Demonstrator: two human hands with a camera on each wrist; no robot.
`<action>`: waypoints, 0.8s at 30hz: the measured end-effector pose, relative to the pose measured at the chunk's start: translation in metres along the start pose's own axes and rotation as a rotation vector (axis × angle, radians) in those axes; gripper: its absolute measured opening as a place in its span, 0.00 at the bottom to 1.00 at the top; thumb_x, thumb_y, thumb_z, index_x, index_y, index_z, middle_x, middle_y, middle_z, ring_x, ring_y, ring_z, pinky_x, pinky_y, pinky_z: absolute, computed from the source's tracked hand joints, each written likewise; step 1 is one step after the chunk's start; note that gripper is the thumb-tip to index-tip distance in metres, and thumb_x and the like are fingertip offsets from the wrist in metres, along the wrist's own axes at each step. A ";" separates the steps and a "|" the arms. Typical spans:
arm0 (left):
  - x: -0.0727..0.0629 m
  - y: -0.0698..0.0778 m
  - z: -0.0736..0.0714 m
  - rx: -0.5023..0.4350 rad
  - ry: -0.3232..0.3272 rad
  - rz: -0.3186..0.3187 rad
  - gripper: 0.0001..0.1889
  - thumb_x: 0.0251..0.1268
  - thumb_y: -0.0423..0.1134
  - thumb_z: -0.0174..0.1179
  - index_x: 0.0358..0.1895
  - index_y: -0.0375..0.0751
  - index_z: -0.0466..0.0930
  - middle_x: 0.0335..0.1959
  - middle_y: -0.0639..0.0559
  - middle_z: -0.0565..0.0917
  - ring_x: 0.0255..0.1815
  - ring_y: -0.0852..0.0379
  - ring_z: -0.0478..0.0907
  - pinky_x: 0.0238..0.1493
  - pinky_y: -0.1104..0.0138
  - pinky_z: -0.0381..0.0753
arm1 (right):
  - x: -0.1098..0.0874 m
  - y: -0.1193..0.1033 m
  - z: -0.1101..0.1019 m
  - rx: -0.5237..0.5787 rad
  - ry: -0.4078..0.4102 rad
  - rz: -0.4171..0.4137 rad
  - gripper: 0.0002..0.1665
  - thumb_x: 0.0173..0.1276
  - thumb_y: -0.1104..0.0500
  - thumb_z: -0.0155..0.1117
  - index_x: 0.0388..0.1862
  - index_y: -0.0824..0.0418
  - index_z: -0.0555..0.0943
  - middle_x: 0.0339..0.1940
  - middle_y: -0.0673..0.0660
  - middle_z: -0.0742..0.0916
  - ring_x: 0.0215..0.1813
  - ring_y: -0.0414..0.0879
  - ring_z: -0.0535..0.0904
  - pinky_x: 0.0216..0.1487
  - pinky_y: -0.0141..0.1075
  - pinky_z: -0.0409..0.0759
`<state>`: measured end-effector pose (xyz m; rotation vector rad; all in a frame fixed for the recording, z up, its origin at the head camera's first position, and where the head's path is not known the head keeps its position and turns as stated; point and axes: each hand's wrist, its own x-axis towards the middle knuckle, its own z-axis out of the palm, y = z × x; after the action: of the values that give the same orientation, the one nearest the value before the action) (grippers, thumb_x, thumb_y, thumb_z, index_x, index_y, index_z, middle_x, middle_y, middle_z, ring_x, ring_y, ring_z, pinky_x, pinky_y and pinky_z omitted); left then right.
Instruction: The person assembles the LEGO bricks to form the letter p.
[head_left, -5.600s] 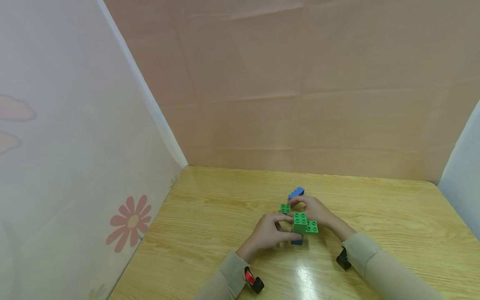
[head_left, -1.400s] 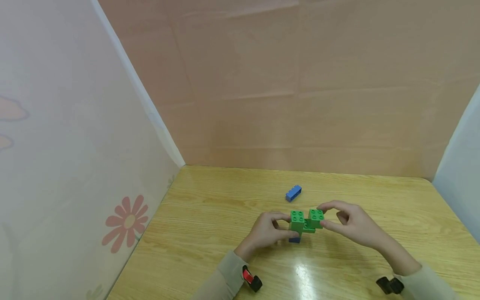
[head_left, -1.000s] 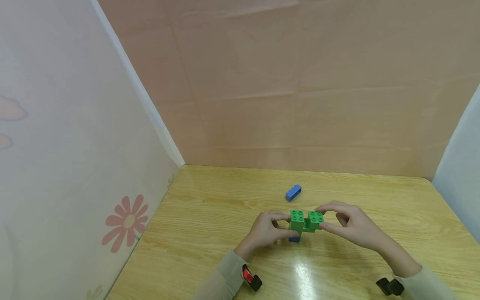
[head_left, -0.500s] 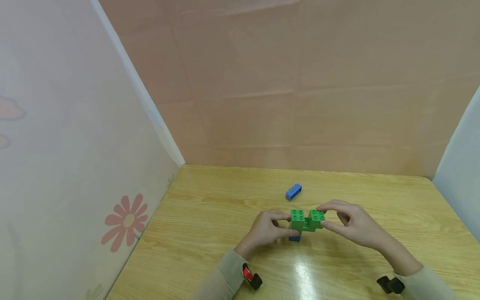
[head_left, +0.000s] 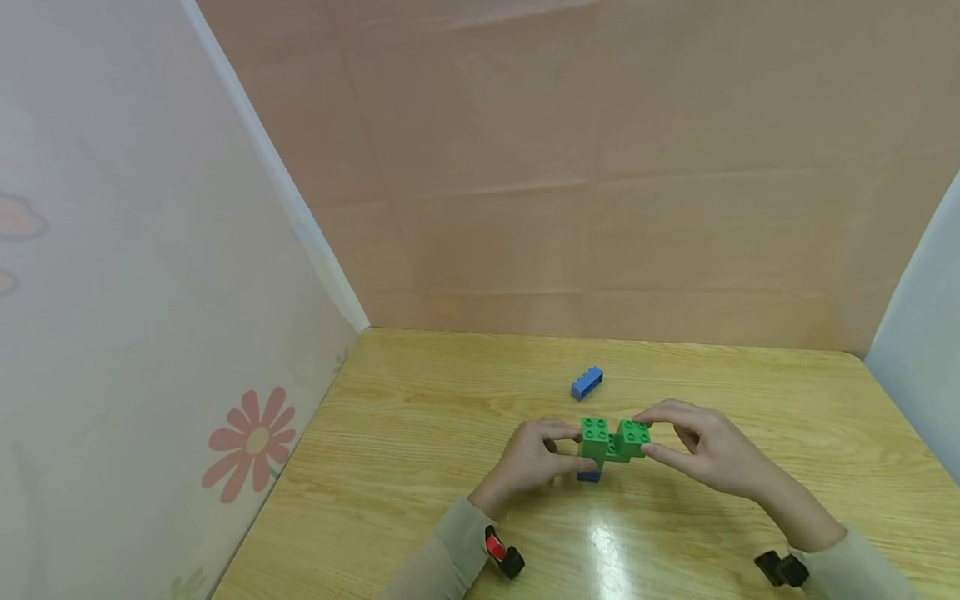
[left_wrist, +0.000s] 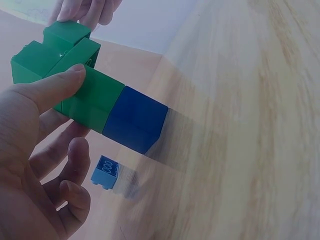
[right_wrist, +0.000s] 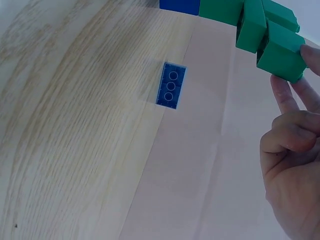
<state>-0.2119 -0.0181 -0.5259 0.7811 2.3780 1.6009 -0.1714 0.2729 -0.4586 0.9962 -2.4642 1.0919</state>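
Note:
My left hand (head_left: 527, 460) holds a small brick stack between thumb and fingers. A dark blue brick (left_wrist: 136, 120) forms its base, with green bricks (left_wrist: 95, 100) above it. One flat-looking green brick (right_wrist: 251, 26) juts out to the right below the top one. My right hand (head_left: 708, 450) pinches a square green brick (head_left: 633, 437) by its right side, thumb in front and fingers behind. That brick sits over the jutting end, right at its surface, beside the top green brick (head_left: 595, 432) with a narrow gap between.
A loose blue brick (head_left: 587, 383) lies on its side behind the stack, its hollow underside showing in the right wrist view. The wooden table (head_left: 420, 392) ends at a tan back wall (head_left: 487, 250). A pale flowered panel (head_left: 150, 292) stands at the left.
Over five seconds ago my right hand was reaching to the small green brick behind the stack; it has since brought that brick to the stack's right end. The last second shows hardly any movement.

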 end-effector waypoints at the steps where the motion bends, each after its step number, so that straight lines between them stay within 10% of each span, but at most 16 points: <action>1: 0.000 0.000 0.000 0.000 0.000 0.000 0.23 0.56 0.50 0.80 0.56 0.52 0.90 0.48 0.70 0.86 0.32 0.66 0.80 0.31 0.68 0.82 | 0.000 -0.001 0.000 -0.005 -0.001 -0.001 0.28 0.61 0.67 0.79 0.58 0.49 0.85 0.42 0.41 0.84 0.22 0.28 0.58 0.21 0.27 0.64; 24: 0.000 0.004 0.000 -0.002 -0.003 -0.011 0.22 0.56 0.50 0.80 0.55 0.54 0.91 0.51 0.71 0.85 0.34 0.66 0.80 0.31 0.69 0.82 | 0.000 -0.002 -0.002 -0.033 -0.024 0.032 0.26 0.63 0.63 0.79 0.58 0.46 0.85 0.42 0.39 0.84 0.22 0.28 0.57 0.21 0.26 0.64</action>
<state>-0.2104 -0.0168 -0.5228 0.7682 2.3743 1.5958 -0.1707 0.2736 -0.4562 0.9696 -2.5168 1.0517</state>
